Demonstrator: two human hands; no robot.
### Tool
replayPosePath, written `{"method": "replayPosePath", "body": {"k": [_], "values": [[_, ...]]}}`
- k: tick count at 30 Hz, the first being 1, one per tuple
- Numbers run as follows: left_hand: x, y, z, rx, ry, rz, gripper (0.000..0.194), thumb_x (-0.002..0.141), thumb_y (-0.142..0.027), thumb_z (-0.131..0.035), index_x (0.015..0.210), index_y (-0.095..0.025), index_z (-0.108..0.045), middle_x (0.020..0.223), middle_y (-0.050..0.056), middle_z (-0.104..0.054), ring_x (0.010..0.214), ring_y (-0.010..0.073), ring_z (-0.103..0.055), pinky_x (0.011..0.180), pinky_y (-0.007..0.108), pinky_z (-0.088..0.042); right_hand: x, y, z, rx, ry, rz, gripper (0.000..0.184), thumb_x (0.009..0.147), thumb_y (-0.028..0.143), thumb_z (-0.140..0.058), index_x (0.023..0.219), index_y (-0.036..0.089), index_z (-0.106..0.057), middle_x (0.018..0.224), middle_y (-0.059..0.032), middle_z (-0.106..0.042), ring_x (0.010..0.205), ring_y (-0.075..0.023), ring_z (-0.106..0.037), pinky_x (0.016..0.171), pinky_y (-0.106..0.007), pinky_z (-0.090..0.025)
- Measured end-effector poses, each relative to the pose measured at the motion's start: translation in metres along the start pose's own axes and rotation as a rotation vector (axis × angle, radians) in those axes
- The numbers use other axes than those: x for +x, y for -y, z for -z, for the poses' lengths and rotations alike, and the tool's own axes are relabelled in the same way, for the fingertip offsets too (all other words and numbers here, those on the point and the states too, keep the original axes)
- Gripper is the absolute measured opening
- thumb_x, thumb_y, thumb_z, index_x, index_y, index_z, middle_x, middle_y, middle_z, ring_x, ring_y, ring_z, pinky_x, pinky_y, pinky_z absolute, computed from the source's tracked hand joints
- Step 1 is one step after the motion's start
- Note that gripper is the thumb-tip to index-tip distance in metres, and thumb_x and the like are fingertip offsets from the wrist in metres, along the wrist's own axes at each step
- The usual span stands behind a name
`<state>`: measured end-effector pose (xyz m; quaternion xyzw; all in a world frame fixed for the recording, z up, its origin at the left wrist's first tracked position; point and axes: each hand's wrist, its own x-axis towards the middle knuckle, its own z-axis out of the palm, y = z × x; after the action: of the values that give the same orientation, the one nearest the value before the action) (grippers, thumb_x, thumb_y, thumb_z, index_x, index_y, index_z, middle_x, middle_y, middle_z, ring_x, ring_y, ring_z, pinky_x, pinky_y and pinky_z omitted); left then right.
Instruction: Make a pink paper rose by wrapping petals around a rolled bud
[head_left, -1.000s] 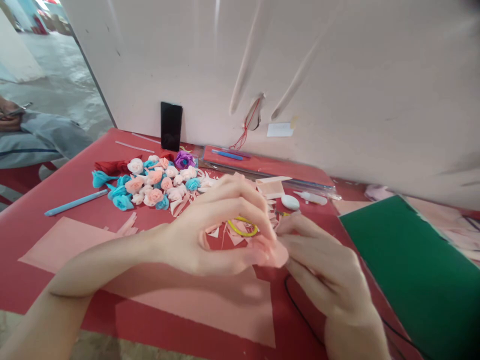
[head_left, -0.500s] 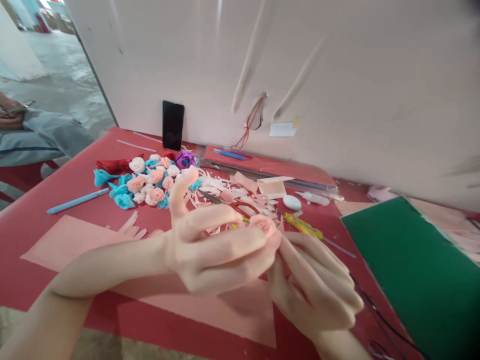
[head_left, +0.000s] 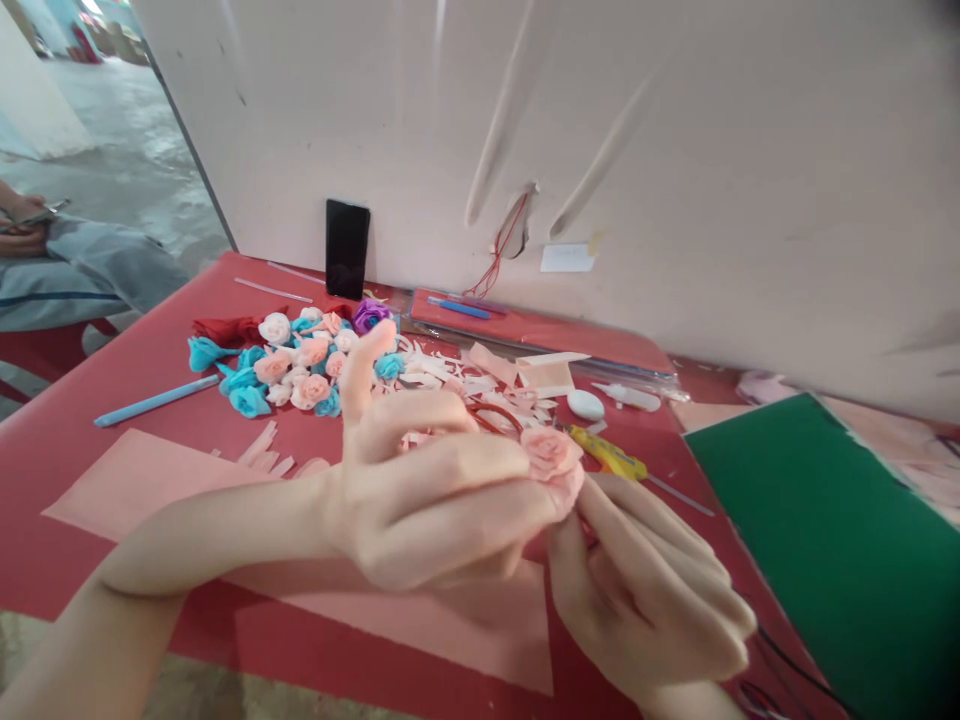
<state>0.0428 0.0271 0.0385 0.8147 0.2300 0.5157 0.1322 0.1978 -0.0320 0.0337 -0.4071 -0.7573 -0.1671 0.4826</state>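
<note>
A pink paper rose point(head_left: 553, 460) is held between my two hands above the table. My left hand point(head_left: 435, 490) grips its left side, fingers bent around it and the index finger raised. From the right, my right hand point(head_left: 649, 580) pinches the lower edge of the rose between thumb and fingertips. Behind the hands, scissors with red handles point(head_left: 495, 415) lie among pink and white paper scraps point(head_left: 480, 378), partly hidden by my left hand. A yellow glue gun point(head_left: 607, 455) rests just beyond my right hand.
Finished paper roses point(head_left: 311, 390) are piled at the left, beside a blue stick point(head_left: 154, 402). Pink paper sheets point(head_left: 480, 620) lie in front. A green board point(head_left: 832, 540) covers the right side. A phone point(head_left: 346, 250) leans on the wall. At far left, a person point(head_left: 75, 260) sits.
Both hands have moved slightly to the right with the rose, which now shows more of its face. My right hand has also tilted a little downward.
</note>
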Motion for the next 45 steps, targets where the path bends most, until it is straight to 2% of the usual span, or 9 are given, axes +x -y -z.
{"method": "replayPosePath", "body": {"k": [2,4,14,19,25,31,36,40,45], "values": [[0.009,-0.008,0.007,0.125,-0.143,-0.169,0.015,0.071,-0.016,-0.059,0.075,-0.029,-0.054,0.064,-0.007,-0.06,0.065,0.014,-0.052,0.103,0.054,-0.034,-0.002,0.0,0.0,-0.019,-0.018,0.012,0.037,0.073,-0.003,-0.058,0.103,0.018,-0.063,0.059,-0.0005,-0.061,0.057,-0.0175,-0.06,0.046,-0.03,-0.047],[0.01,-0.01,0.007,0.174,-0.221,-0.197,0.014,0.07,-0.015,-0.057,0.078,-0.026,-0.053,0.071,-0.004,-0.062,0.073,0.0164,-0.055,0.103,0.053,-0.034,-0.002,0.0,0.0,-0.015,-0.021,0.036,0.037,0.073,-0.004,-0.058,0.103,0.017,-0.063,0.06,-0.0008,-0.062,0.058,-0.018,-0.06,0.045,-0.031,-0.046],[0.0,-0.007,-0.002,0.154,-0.198,-0.18,0.019,0.066,-0.016,-0.046,0.081,-0.023,-0.056,0.078,-0.002,-0.063,0.082,0.0145,-0.055,0.11,0.044,-0.028,-0.001,0.002,-0.002,-0.03,-0.012,0.106,0.028,0.072,-0.004,-0.057,0.093,0.014,-0.062,0.058,-0.0009,-0.064,0.057,-0.0174,-0.062,0.046,-0.03,-0.047],[0.001,-0.006,-0.003,0.138,-0.168,-0.209,0.023,0.067,-0.015,-0.046,0.086,-0.021,-0.056,0.079,-0.002,-0.065,0.08,0.0136,-0.055,0.106,0.04,-0.036,-0.002,0.004,-0.003,-0.044,-0.022,0.129,0.023,0.072,-0.002,-0.058,0.09,0.013,-0.06,0.06,-0.0021,-0.066,0.059,-0.0174,-0.063,0.049,-0.03,-0.049],[-0.001,-0.006,-0.007,0.193,-0.254,-0.233,0.022,0.069,-0.013,-0.047,0.086,-0.022,-0.057,0.076,-0.004,-0.065,0.08,0.0129,-0.058,0.11,0.045,-0.031,-0.002,0.002,-0.004,-0.082,-0.019,0.157,0.02,0.072,-0.003,-0.057,0.085,0.012,-0.059,0.058,-0.0029,-0.066,0.058,-0.0166,-0.064,0.05,-0.03,-0.051],[-0.001,-0.008,-0.005,0.161,-0.165,-0.212,0.02,0.07,-0.01,-0.051,0.085,-0.021,-0.057,0.078,-0.001,-0.066,0.081,0.0161,-0.059,0.107,0.051,-0.033,-0.004,0.001,-0.005,-0.102,-0.006,0.229,0.014,0.072,-0.001,-0.058,0.081,0.009,-0.059,0.057,-0.0071,-0.067,0.059,-0.0191,-0.064,0.049,-0.032,-0.051],[0.0,-0.009,-0.001,0.111,-0.179,-0.204,0.022,0.071,-0.007,-0.051,0.087,-0.021,-0.056,0.076,-0.001,-0.066,0.081,0.0168,-0.058,0.099,0.045,-0.039,-0.004,0.003,-0.005,-0.1,-0.001,0.265,0.01,0.073,0.0,-0.057,0.079,0.008,-0.059,0.054,-0.0074,-0.065,0.058,-0.019,-0.062,0.049,-0.031,-0.05],[0.008,-0.009,0.009,-0.093,-0.035,-0.16,0.019,0.074,-0.009,-0.046,0.089,-0.016,-0.055,0.082,0.004,-0.066,0.078,0.0156,-0.056,0.083,0.036,-0.045,0.002,0.001,0.0,-0.005,0.107,0.185,0.018,0.073,-0.001,-0.052,0.085,0.011,-0.058,0.058,-0.0056,-0.065,0.063,-0.0182,-0.059,0.055,-0.032,-0.049],[0.018,-0.01,0.022,-0.454,0.338,0.223,0.023,0.089,-0.015,-0.034,0.085,-0.014,-0.057,0.078,0.004,-0.061,0.079,0.0126,-0.055,0.079,0.026,-0.046,0.012,-0.01,0.009,0.12,0.336,0.11,0.021,0.076,-0.001,-0.045,0.082,0.017,-0.055,0.059,-0.0019,-0.058,0.07,-0.0181,-0.054,0.067,-0.036,-0.044]]}}
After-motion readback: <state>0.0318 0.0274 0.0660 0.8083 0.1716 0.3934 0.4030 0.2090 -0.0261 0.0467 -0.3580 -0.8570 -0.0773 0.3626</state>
